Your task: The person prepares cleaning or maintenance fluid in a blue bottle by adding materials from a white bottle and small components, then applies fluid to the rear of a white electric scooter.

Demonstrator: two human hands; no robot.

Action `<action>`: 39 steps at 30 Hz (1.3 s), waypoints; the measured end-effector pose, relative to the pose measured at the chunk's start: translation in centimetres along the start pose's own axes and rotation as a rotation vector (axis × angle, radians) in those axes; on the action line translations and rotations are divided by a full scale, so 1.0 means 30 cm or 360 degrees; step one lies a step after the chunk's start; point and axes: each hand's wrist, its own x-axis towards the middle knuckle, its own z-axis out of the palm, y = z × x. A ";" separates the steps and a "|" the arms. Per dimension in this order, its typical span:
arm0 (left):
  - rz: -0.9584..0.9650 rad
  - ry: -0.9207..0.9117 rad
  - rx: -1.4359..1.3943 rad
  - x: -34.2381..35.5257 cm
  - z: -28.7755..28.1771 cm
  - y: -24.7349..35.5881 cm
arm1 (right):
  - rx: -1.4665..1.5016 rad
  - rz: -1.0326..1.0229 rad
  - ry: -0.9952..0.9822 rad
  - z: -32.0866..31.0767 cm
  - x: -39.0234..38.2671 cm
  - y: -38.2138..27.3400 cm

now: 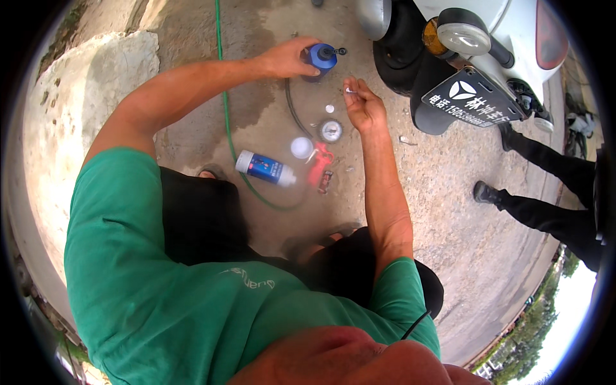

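- White bottle (265, 168) with a blue label, lying on its side across the green hose (226, 109).
- Red tool (319, 168), right of the white bottle, near a white disc (301, 147) and a round gauge (331, 131).
- Right hand (366, 110), fingertips pinched on a small white piece (350, 90).
- Left hand (290, 58), wrapped around the black-topped blue bottle (321, 59); whether its base touches the ground (449, 192) cannot be told.
- White vehicle (523, 32), to the right.
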 end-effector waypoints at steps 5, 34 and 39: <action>-0.0067 -0.0062 0.0152 0.015 -0.012 0.027 | -0.0014 0.0028 -0.0075 0.014 -0.018 -0.017; -0.0293 -0.0224 0.0089 -0.082 0.155 0.175 | -0.0606 0.0012 -0.0488 0.066 -0.144 0.086; -0.0189 -0.0430 0.0430 -0.092 0.154 0.159 | -0.0924 -0.0410 -0.0283 0.074 -0.134 0.085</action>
